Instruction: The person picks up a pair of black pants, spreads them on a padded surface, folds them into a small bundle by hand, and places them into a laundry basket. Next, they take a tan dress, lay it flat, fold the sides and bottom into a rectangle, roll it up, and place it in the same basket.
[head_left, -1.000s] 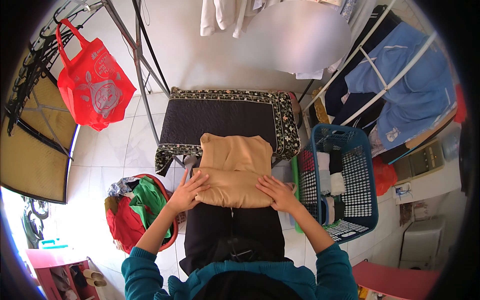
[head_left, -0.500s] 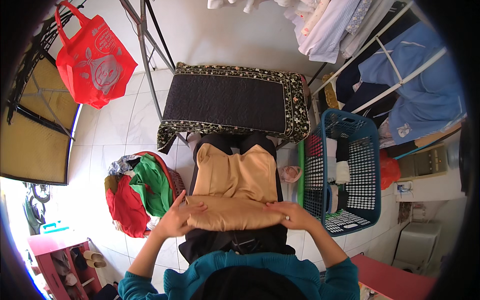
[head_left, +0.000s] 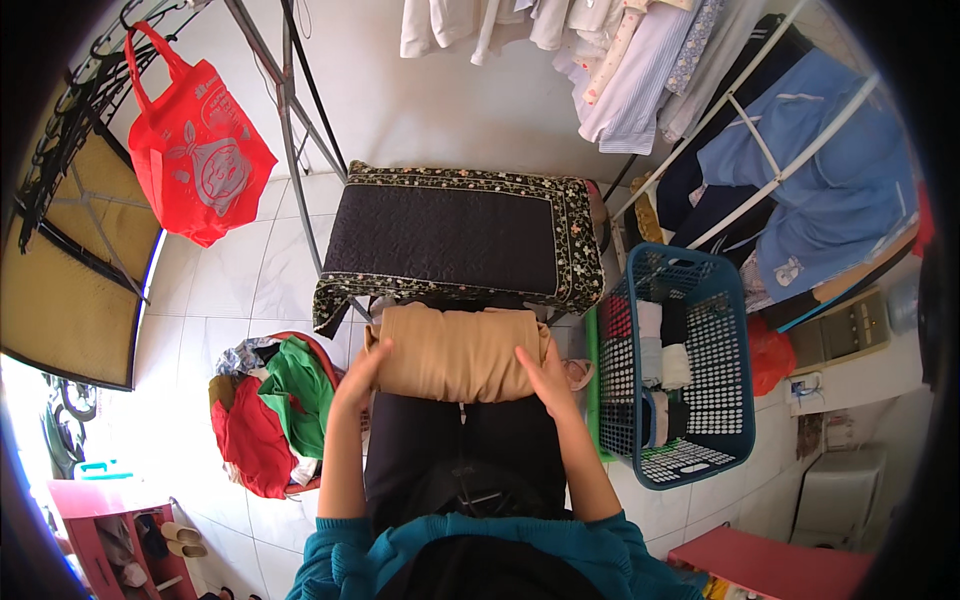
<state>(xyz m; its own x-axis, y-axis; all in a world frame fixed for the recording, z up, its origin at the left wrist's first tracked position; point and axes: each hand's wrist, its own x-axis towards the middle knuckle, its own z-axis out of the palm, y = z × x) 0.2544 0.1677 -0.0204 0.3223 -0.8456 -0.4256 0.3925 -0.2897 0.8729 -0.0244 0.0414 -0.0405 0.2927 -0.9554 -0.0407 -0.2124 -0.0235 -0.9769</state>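
A tan, slightly shiny garment [head_left: 455, 355], rolled into a thick bundle, lies across my lap near the knees. My left hand [head_left: 362, 378] holds its left end, thumb in front and the other fingers partly hidden by the cloth. At the right end, my right hand [head_left: 549, 380] grips the roll in the same way. Beneath the bundle are my black-clad legs [head_left: 460, 440]. What kind of garment it is cannot be told while it is rolled.
Ahead stands a low table with a black quilted, flower-edged cover [head_left: 440, 235]. A blue basket [head_left: 742, 370] with several rolled clothes is to the right, and a red basket [head_left: 328, 362] heaped with clothes to the left. A red bag [head_left: 205, 160] and clothes [head_left: 640, 80] hang above.
The tan garment has gone from partly spread over my thighs to one full roll, pushed forward toward the knees. Both hands have moved forward with it and now clasp its ends.
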